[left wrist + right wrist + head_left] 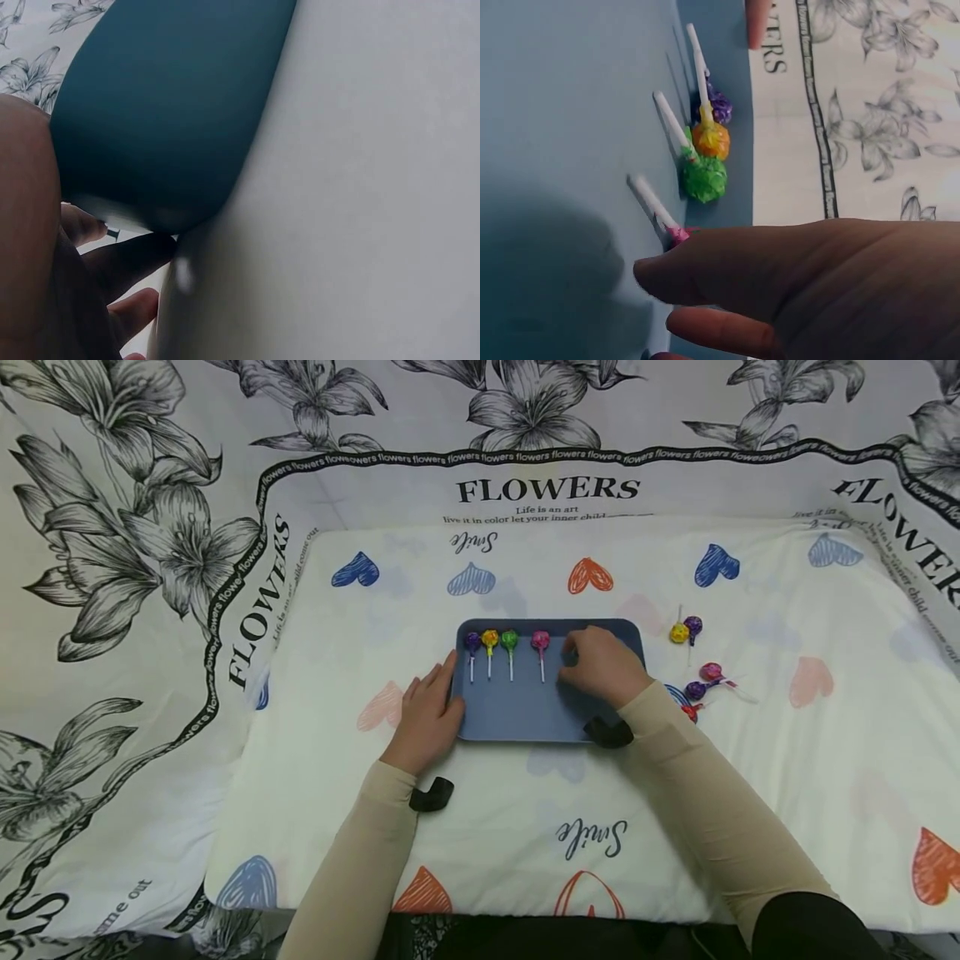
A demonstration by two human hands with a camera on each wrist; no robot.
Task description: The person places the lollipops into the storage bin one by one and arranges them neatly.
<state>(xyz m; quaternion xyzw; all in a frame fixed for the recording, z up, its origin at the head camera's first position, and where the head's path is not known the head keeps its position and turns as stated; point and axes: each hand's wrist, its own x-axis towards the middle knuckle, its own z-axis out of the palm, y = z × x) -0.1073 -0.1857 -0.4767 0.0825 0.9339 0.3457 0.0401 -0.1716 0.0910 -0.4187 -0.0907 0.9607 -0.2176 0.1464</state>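
A blue-grey tray [517, 718] lies on the cloth. Along its far side several wrapped lollipops stand in a row, sticks toward the person: a purple lollipop [472, 642], a yellow-orange lollipop [490, 639], a green lollipop [509, 640] and a pink lollipop [540, 641]. My left hand [431, 714] rests against the tray's left edge, fingers extended. Over the right part of the tray, just beside the pink lollipop, is my right hand [603, 664] with bent fingers. In the right wrist view its thumb [697, 266] stands apart from the fingers and partly covers the pink lollipop; nothing shows between them.
Right of the tray lie more lollipops: a yellow lollipop [678, 632] next to a purple one [693, 625], and a pink lollipop [710, 672] grouped with a purple and a red one, partly behind the right forearm. A white heart-patterned cloth [480, 827] lies underneath.
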